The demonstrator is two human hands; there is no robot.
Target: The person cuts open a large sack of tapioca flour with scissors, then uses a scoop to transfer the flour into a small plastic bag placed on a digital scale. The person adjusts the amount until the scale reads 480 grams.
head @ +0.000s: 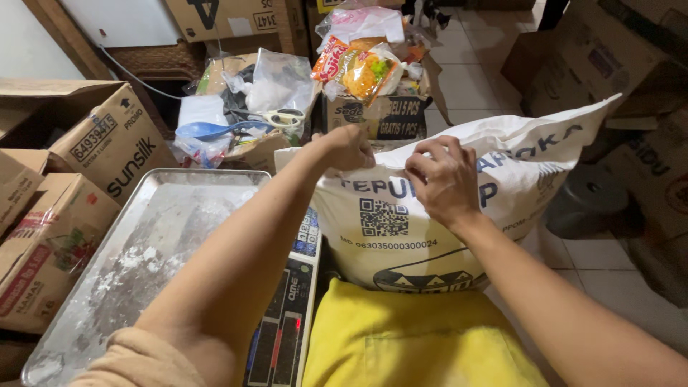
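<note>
Sack (444, 215) upright, contents hidden | left hand (349, 148) and right hand (443, 179) both pinch its top edge, side by side | tray (165, 188), scale (287, 322) left of grip, floury.

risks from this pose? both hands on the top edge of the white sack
1. The large white woven sack leans, held only at its top edge by the left hand and right hand; it could tip or slump.
2. If the top gives way suddenly, contents may spill onto the electronic scale beside it.
3. The powder-dusted metal tray sits close by the left forearm; a jerk could knock it.
</note>
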